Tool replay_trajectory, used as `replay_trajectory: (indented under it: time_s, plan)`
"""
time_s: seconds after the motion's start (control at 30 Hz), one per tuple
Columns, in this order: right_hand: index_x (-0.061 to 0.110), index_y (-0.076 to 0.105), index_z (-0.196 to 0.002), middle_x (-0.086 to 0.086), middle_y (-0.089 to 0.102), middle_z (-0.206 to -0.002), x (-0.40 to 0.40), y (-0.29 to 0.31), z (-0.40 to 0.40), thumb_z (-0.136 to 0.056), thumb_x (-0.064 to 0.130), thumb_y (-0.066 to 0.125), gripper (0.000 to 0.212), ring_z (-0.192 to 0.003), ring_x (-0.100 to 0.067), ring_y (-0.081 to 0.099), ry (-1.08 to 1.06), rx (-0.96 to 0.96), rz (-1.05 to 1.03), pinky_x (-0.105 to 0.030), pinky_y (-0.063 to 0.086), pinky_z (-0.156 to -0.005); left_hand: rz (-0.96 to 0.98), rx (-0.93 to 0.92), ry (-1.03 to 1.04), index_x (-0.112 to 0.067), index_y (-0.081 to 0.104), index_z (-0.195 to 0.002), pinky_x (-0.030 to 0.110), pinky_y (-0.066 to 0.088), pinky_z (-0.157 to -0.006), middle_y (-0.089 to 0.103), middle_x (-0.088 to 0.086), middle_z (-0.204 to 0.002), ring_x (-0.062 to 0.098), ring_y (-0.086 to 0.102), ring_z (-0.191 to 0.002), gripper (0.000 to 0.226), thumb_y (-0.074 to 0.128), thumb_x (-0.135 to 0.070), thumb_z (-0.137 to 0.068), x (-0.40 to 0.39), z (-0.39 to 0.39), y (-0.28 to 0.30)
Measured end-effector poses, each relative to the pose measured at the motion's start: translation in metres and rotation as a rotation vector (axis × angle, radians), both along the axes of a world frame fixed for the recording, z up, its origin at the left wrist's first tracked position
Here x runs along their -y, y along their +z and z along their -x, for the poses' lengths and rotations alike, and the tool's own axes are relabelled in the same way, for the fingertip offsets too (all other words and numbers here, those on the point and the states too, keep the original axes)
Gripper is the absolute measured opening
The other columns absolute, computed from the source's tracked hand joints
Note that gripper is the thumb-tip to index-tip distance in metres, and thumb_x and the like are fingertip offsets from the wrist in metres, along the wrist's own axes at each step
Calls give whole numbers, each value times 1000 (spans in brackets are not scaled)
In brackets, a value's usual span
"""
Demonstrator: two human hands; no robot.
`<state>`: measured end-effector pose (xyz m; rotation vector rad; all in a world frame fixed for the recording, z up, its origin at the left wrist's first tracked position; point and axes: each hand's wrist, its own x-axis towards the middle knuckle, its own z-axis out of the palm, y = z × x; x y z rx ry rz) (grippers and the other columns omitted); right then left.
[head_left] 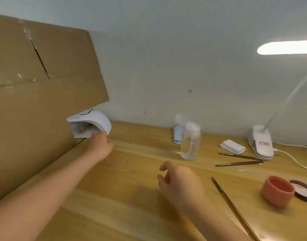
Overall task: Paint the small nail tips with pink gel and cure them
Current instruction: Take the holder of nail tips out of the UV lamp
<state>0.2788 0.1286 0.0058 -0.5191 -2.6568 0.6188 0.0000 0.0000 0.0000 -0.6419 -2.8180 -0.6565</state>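
Observation:
A white curing lamp [95,121] stands at the back left of the wooden table [131,197], its mouth facing me. My left hand [99,145] reaches to the lamp's lower front edge; its fingertips are at the mouth and I cannot see whether they hold anything. My right hand [180,185] hovers over the middle of the table with loosely curled fingers and holds nothing. An open pink gel jar [277,191] sits at the right, its lid [302,190] lying beside it. A long brush [234,209] lies between my right hand and the jar. No nail tips are visible.
A cardboard sheet [36,101] leans along the left side. A clear pump bottle [190,141], a second bottle [178,134], a white pad [232,146], two thin brushes [239,156] and a clip lamp's base [260,143] with its cable stand at the back right.

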Motion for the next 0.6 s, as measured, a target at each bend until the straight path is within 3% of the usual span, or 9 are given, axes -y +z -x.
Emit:
replay_trajectory:
  time_s: [0.1,0.2,0.3,0.47,0.53,0.6]
  plan:
    - [33,49,-117,11,64,-90,1,-16,8,-94,43,42,26,-87,-11,62,-46,16,-60,-30,52,-71,14,13,144,5,47,-128,43,46,-91,46,24,-132,38,52,-113,37,48,-3,-91,7,42,0]
    - [36,49,-110,12,60,-82,2,-28,7,-93,49,38,24,-78,-9,61,-35,-24,-125,-27,50,-66,6,116,280,2,38,-140,47,48,-95,44,23,-138,39,53,-117,49,49,-5,-93,12,74,-2]
    - [38,47,-105,13,53,-74,-2,-33,6,-91,53,36,23,-69,-6,52,-70,-46,-175,-19,39,-56,16,152,353,-1,34,-143,47,47,-98,44,22,-141,39,50,-123,54,52,-9,-93,15,102,-7]
    - [41,45,-107,17,48,-77,1,-27,8,-90,57,34,25,-74,-1,47,-103,13,-194,-16,43,-64,59,168,455,5,18,-149,47,42,-100,39,21,-146,37,44,-131,67,55,-9,-94,7,129,-13]
    - [41,51,-100,17,51,-72,5,-23,8,-87,56,46,20,-72,1,53,-116,15,-160,-17,46,-60,15,148,488,5,18,-149,48,44,-98,44,22,-142,39,48,-127,67,55,-10,-94,2,133,-19]
    - [35,60,-76,16,47,-52,5,-23,10,-64,43,79,23,-49,-2,54,-92,-22,-163,-22,44,-39,-61,135,516,4,22,-148,49,46,-95,48,24,-138,40,51,-123,62,53,-11,-96,-4,136,-23]
